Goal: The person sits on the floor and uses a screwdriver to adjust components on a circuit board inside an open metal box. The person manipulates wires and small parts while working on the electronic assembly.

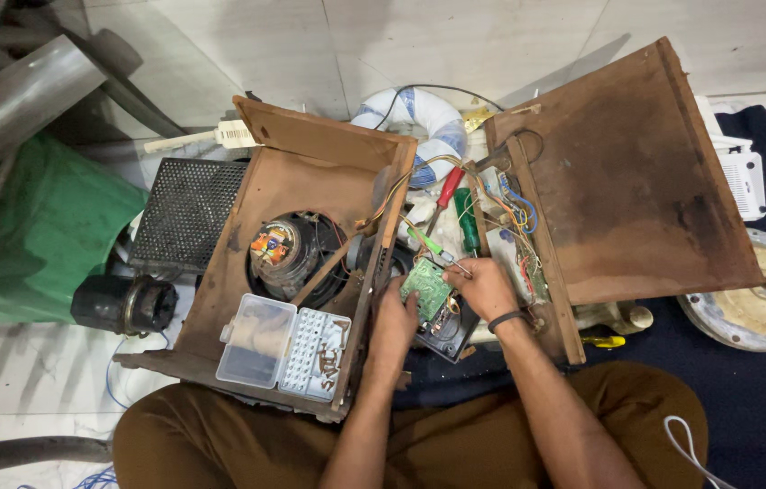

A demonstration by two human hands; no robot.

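Between the two wooden cabinets, at 6 o'clock of the screwdrivers, our left hand [394, 319] grips the small green circuit board [426, 288] by its edge; our right hand [484, 286] pinches thin wires [452, 263] there; it looks light, stiff, fragile

Even, soft light falls from above; the pale floor tiles [455, 45] glow without harsh glare. Beyond the wooden panel [627, 172] lies a faint shadow (edges there bend slightly). Focus stays sharp mid-frame.
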